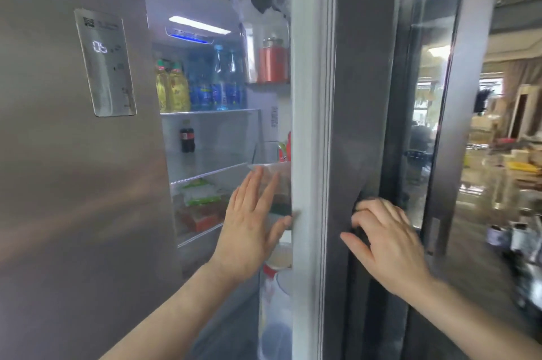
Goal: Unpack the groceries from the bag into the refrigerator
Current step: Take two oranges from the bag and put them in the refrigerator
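Head view: a side-by-side refrigerator (205, 130) seen close, its right door (311, 154) swung partly open and edge-on to the camera, the left door (73, 154) closed and carrying a lit control panel (105, 63). Left hand (252, 219) spread flat with straight fingers, reaching into the gap, thumb touching the white inner edge of the right door, holding nothing. Right hand (387, 245) on the outer face of that door, fingers curled over the dark recessed handle (363, 213). Inside, lit from above: yellow bottles (171, 86) and blue-labelled water bottles (223, 84) together on the top shelf; a small dark cola bottle (187, 139) alone on the shelf below; green-and-white packets (202, 192) over red packs (202, 219) on the third shelf. In the door bins: a red-orange jar (272, 63) up high, a clear container just past the left fingertips, a red-capped tub (275, 268) lower down, all blurred. No grocery bag visible. To the right, beyond the door, a cluttered, blurred room (504, 154) with shelves and boxes.
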`<state>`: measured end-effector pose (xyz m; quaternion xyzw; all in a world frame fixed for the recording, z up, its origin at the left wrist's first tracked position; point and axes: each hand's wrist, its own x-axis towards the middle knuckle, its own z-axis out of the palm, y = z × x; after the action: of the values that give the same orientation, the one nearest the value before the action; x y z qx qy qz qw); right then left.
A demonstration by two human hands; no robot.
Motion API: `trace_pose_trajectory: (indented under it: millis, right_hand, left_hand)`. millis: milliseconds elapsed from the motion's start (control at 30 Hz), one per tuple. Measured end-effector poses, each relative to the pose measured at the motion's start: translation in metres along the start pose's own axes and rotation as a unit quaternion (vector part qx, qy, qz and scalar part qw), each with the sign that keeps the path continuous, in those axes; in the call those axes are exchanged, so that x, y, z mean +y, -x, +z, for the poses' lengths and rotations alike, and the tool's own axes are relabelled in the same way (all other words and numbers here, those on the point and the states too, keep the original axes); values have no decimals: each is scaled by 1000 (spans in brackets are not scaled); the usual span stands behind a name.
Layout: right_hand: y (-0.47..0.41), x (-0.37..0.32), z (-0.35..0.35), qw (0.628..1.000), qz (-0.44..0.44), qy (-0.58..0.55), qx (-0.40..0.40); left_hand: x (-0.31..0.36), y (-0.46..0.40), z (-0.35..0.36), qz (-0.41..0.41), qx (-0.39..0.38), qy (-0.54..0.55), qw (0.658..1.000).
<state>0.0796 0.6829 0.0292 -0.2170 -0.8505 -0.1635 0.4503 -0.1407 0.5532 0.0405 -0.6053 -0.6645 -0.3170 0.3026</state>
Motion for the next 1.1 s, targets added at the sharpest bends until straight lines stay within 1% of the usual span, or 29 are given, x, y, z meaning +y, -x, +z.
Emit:
trace_pose_trajectory:
  millis: [33,100,200,333,400,467,567,633,700,800,933,1033,1100]
  right_hand:
    - [2,0,-8,999,26,-22,20]
    - [4,-3,-22,996,46,-42,66]
    - [3,-10,-33,995,23,-25,90]
    - [-3,-4,-31,998,-28,36,53]
    - [-5,6,-29,998,-27,62,12]
    - [-4,20,-27,997,-19,74,-33]
    - [3,43,-26,996,6,66,-62]
    - [10,60,-27,996,19,49,-66]
    - [14,77,-30,997,25,39,-69]
    - [17,103,-35,996,32,25,-76]
    - [21,134,-37,994,61,-29,-87]
    - [19,152,-33,992,84,-53,-79]
    - [16,164,-31,990,101,-60,-75]
  left_hand:
    - [7,-1,3,9,1,12,1000]
    - [22,-2,11,25,6,41,999]
    - [46,-5,24,49,13,83,995]
    - [70,-12,41,78,18,128,988]
    - [79,-17,48,91,12,164,982]
    - [89,-23,49,105,3,222,969]
    - [103,-33,51,145,-5,276,950]
    - [108,-41,59,139,22,292,946]
    - [110,-53,70,100,48,301,947]
    - [101,-79,94,42,75,270,959]
    - [79,-114,129,-8,61,162,985]
    - [74,-135,146,2,18,69,997]
    - [76,-147,155,30,14,55,998]
